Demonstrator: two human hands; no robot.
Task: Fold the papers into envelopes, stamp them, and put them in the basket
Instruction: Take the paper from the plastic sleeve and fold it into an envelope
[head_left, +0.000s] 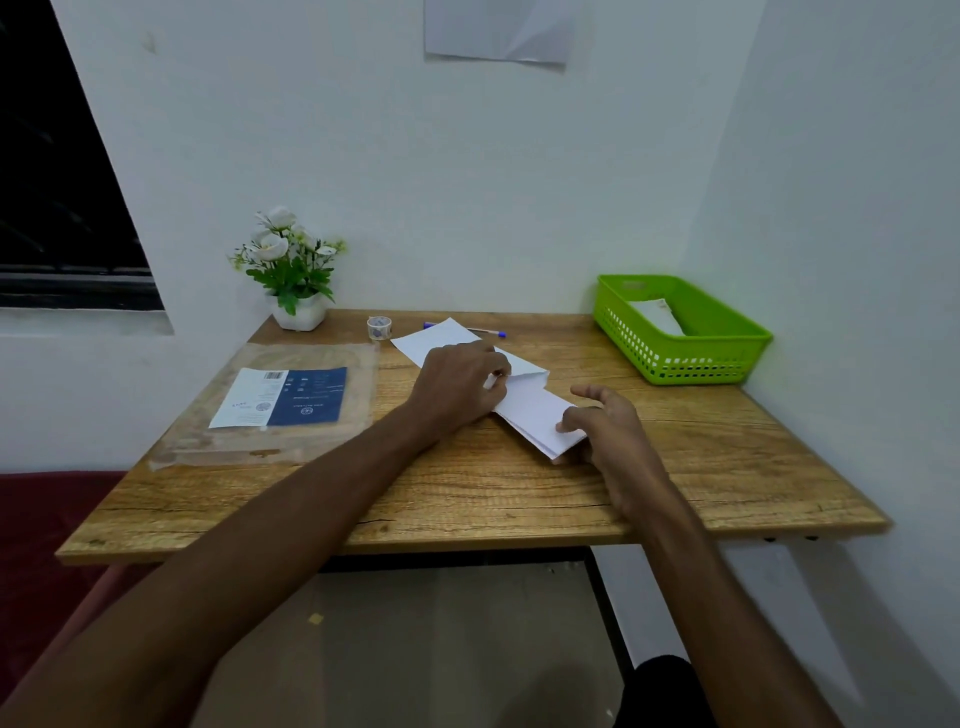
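Wooden desk (467, 499) tucked into a white corner is where I am working. Nearest me, my right hand (605, 423) presses the near end of the folded paper (540, 410), thumb on top and the other fingers spread. My left hand (457, 384) sits at the paper's middle, fingertips pinching the raised flap edge. The paper's long axis runs diagonally, near-right to far-left, so I judge the next crease runs across it between my hands. Beyond lie a tape roll (379, 327) and pen (488, 331). Far right, well apart, the green basket (727, 353) holds one envelope (657, 314).
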